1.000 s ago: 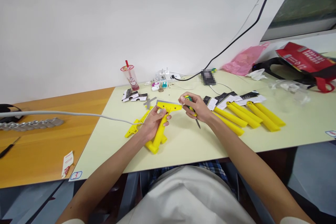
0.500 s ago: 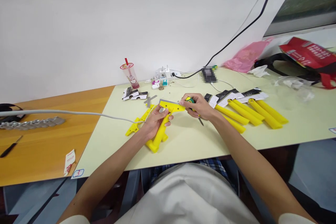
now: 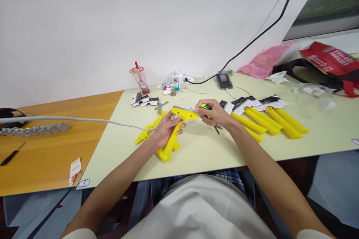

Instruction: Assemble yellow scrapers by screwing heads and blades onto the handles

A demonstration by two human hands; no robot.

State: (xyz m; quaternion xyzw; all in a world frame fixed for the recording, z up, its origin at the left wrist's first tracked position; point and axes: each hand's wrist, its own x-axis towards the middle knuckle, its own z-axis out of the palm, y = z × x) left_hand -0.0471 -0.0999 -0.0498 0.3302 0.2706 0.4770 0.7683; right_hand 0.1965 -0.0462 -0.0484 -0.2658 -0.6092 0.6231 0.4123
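Note:
My left hand (image 3: 167,129) is wrapped round the handle of a yellow scraper (image 3: 174,136), just below its wide head. A grey metal blade runs along the head's far edge. My right hand (image 3: 211,114) grips a screwdriver (image 3: 205,107) with a green and yellow handle, its shaft pointing down to the right. The right thumb and fingertip reach the right end of the scraper head. More yellow scraper parts (image 3: 142,136) lie under and behind my left hand. Loose grey blades (image 3: 159,107) rest just beyond them.
Several yellow scraper handles (image 3: 276,125) with black-and-white cards lie to the right. Small cards (image 3: 144,100) and a plastic cup (image 3: 140,80) stand farther back. A grey cable (image 3: 84,120) crosses from the left. Another screwdriver (image 3: 12,155) lies on the orange board.
Both hands keep their holds on the scraper and the screwdriver. The screwdriver's shaft has tilted slightly; the whole view has shifted a little.

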